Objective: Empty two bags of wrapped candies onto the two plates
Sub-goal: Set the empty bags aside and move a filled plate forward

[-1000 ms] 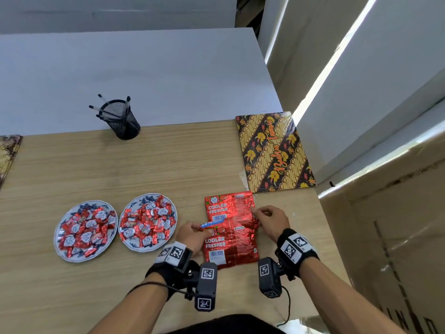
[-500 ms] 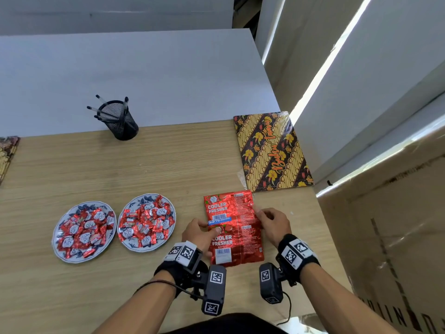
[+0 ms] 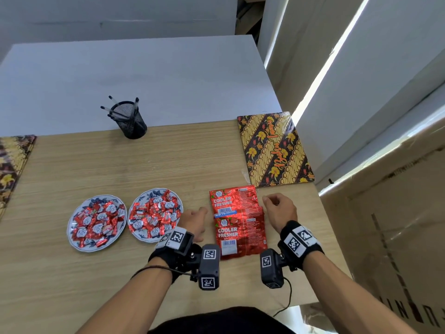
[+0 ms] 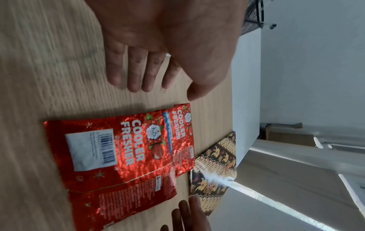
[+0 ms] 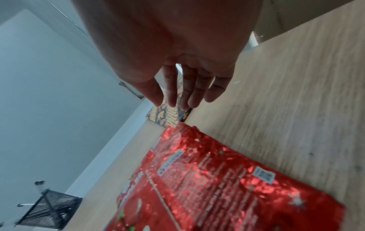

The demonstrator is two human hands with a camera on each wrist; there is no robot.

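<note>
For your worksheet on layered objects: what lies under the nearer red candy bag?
The nearer red bag overlaps the farther red bag, covering its near end. Below both lies the wooden table. Whether anything remains inside either flat bag cannot be seen.

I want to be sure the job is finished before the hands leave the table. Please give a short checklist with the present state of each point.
1. Both plates hold candies: left plate and right plate, ok.
2. Two bags lie flat, overlapping: ok.
3. Bags fully empty inside: cannot tell.
4. Left hand holds nothing: ok.
5. Right hand off the bags: ok.
</note>
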